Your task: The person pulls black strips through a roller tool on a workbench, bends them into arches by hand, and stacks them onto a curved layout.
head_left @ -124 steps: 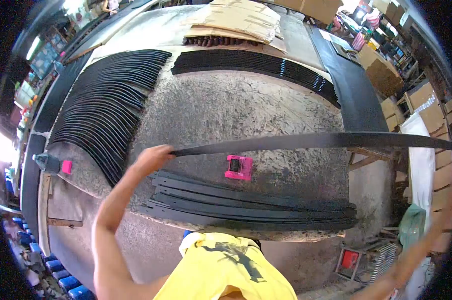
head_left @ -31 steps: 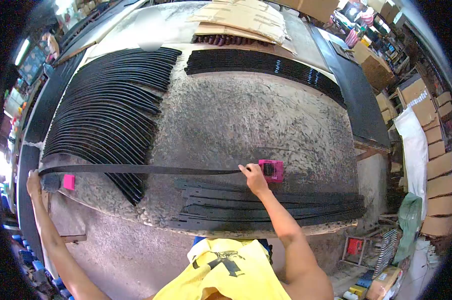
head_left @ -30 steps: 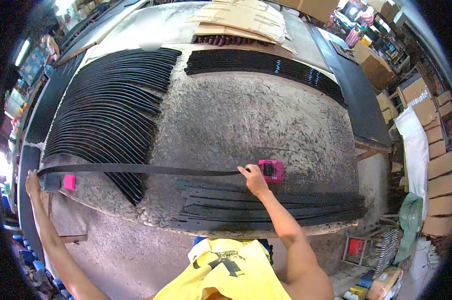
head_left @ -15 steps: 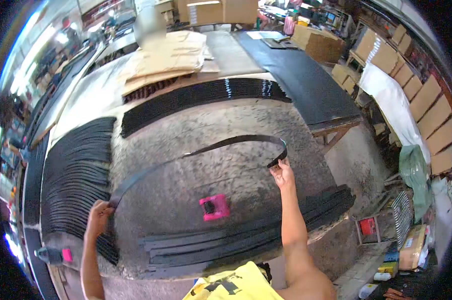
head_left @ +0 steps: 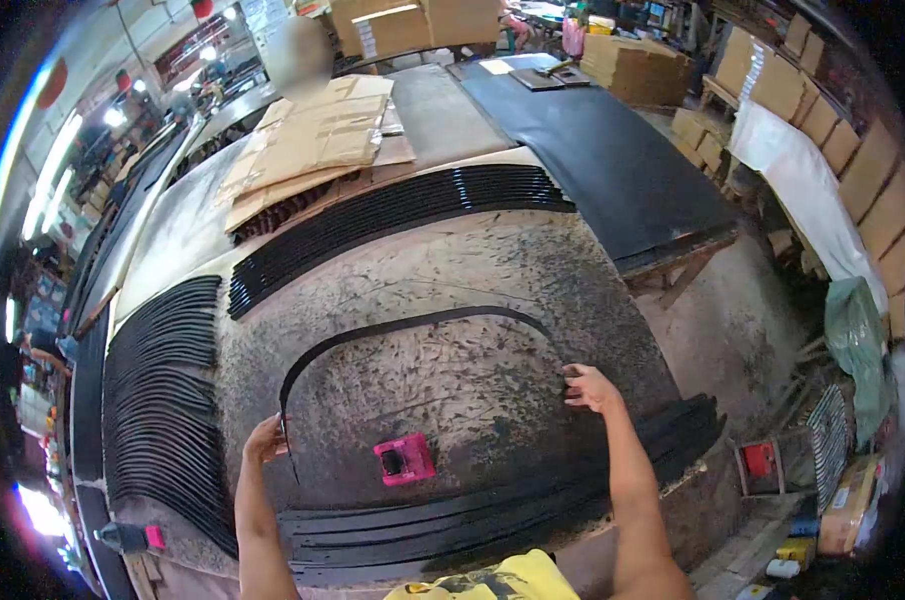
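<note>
A long, narrow black strip [head_left: 413, 322] arches over the worktable [head_left: 493, 400], bowed away from me. My left hand [head_left: 266, 440] is closed on the strip near its left end, and a short tail hangs below the fingers. At the other side, the strip's right end blurs out just short of my right hand [head_left: 591, 388], whose fingers are apart with nothing visible between them. Between my hands, closer to me, lies a pink object with a black centre [head_left: 405, 459]. A bundle of flat black strips [head_left: 413, 530] runs along the near table edge.
Wavy black strips [head_left: 168, 400] cover the table's left side, and another row [head_left: 393, 220] lies across the back. Behind are flattened cardboard sheets [head_left: 313, 140]. A black-topped table [head_left: 603, 160] stands at right. A dark tool with a pink end [head_left: 123, 538] sits lower left.
My left hand has moved right with the strip, which now bows in a wider arch. My right hand has come slightly nearer and right, and its fingers have parted from the strip's end.
</note>
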`<state>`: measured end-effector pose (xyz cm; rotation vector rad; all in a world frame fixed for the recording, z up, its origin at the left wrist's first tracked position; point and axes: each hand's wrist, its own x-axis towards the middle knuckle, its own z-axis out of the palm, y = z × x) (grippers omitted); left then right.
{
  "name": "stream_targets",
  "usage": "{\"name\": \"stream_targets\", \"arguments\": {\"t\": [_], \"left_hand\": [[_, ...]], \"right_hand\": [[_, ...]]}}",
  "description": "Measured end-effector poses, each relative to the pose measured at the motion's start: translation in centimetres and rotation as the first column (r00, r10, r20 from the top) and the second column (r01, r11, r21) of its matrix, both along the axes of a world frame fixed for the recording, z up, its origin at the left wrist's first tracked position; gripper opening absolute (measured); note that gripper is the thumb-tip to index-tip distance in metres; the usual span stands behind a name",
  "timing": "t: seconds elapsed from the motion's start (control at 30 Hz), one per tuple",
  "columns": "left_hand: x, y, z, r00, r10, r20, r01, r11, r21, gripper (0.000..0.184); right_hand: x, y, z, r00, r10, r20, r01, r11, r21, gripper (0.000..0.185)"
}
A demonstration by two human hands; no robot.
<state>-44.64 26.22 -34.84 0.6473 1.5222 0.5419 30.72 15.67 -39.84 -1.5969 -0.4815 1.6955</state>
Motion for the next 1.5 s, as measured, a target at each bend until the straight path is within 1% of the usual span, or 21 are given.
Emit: {"name": "stream_targets", "arguments": {"t": [0.07,0.17,0.2,0.27,0.37,0.4,0.43,0.47,0.53,0.57,0.6,0.63,0.67,0.7,0.73,0.77,0.83,0.93,0.97,1.37,1.5], "left_hand": [[-1.1,-0.6,-1.5,0.999,0.018,-0.038,-0.02,0.999,-0.047,0.028],[-2.7,-0.9,-4.0,0.996,0.069,-0.056,-0.071,0.997,-0.036,0.028],[-3.0,-0.9,-4.3,0.993,0.085,-0.079,-0.088,0.995,-0.036,0.028],[-3.2,-1.5,-4.7,0.99,0.075,-0.122,-0.073,0.997,0.021,0.033],[-4.0,-1.9,-5.2,0.992,0.028,-0.127,-0.026,1.0,0.017,0.041],[-3.4,-1.8,-4.4,0.993,0.004,-0.119,-0.004,1.0,0.001,0.044],[-2.4,-2.4,-3.7,0.972,0.021,-0.235,-0.02,1.0,0.008,0.054],[-3.2,-2.4,-5.1,0.969,0.05,-0.242,-0.038,0.998,0.054,0.055],[-5.1,-2.6,-8.1,0.96,0.115,-0.254,-0.078,0.985,0.152,0.058],[-4.5,-2.9,-8.4,0.812,0.148,-0.564,0.05,0.946,0.32,0.057],[-1.8,-3.5,-8.1,0.566,0.232,-0.791,0.227,0.879,0.42,0.056],[1.8,-3.9,-7.2,0.262,0.354,-0.897,0.421,0.795,0.437,0.055],[7.3,-3.0,-2.9,0.383,0.383,-0.841,0.344,0.785,0.515,0.044],[12.1,-2.2,-0.1,0.485,0.359,-0.797,0.321,0.775,0.544,0.038],[12.8,-1.1,-2.9,0.507,0.317,-0.802,0.518,0.632,0.577,0.035],[14.6,0.6,-4.6,0.562,0.184,-0.806,0.575,0.613,0.542,0.037],[17.9,3.8,-6.4,0.532,0.063,-0.844,0.75,0.427,0.505,0.042],[20.9,9.6,-8.0,0.4,-0.057,-0.915,0.84,0.421,0.341,0.047],[21.3,11.9,-8.5,0.402,-0.086,-0.912,0.844,0.421,0.332,0.052],[28.7,33.1,-10.2,0.269,-0.021,-0.963,0.844,0.487,0.225,0.065],[29.6,34.6,-10.6,0.245,0.027,-0.969,0.846,0.482,0.228,0.064]], "right_hand": [[0.3,0.8,0.7,0.968,0.024,0.251,-0.007,0.997,-0.072,0.034],[3.0,2.2,-2.1,0.833,0.205,0.514,-0.201,0.978,-0.064,0.037],[3.0,2.4,-2.1,0.733,0.221,0.644,-0.247,0.968,-0.05,0.045],[2.7,2.9,0.1,0.682,0.263,0.683,-0.256,0.96,-0.114,0.052],[3.7,4.0,-0.6,0.733,0.255,0.63,-0.194,0.967,-0.166,0.062],[3.8,4.3,-0.7,0.648,0.34,0.681,-0.273,0.939,-0.209,0.063],[4.0,4.8,-0.8,0.552,0.416,0.722,-0.346,0.903,-0.255,0.064],[3.9,5.2,-0.6,0.448,0.482,0.753,-0.413,0.859,-0.304,0.065],[-2.1,5.5,5.5,0.277,0.388,0.879,-0.324,0.899,-0.294,0.061],[-5.0,5.8,7.3,0.185,0.337,0.923,-0.282,0.918,-0.279,0.06],[-6.3,5.8,3.8,0.067,-0.034,0.997,-0.36,0.931,0.055,0.051],[-9.5,6.5,4.6,0.038,-0.154,0.987,-0.457,0.876,0.154,0.05],[-12.3,7.8,6.0,0.139,-0.01,0.99,-0.555,0.827,0.086,0.051],[-14.2,8.5,3.0,0.145,-0.109,0.983,-0.663,0.727,0.179,0.055],[-16.4,9.3,0.9,0.135,-0.071,0.988,-0.713,0.686,0.146,0.058],[-18.0,10.2,-0.2,0.149,0.013,0.989,-0.756,0.646,0.105,0.062],[-18.9,12.4,-1.8,0.11,0.074,0.991,-0.784,0.619,0.041,0.064],[-18.2,16.8,-3.9,0.089,0.055,0.995,-0.8,0.599,0.039,0.065],[-17.8,18.5,-4.2,0.08,0.045,0.996,-0.801,0.598,0.038,0.064],[-14.8,41.2,-7.4,-0.077,-0.164,0.983,-0.709,0.703,0.062,0.066],[-13.9,43.2,-6.9,-0.055,-0.079,0.995,-0.677,0.736,0.021,0.069]]}}
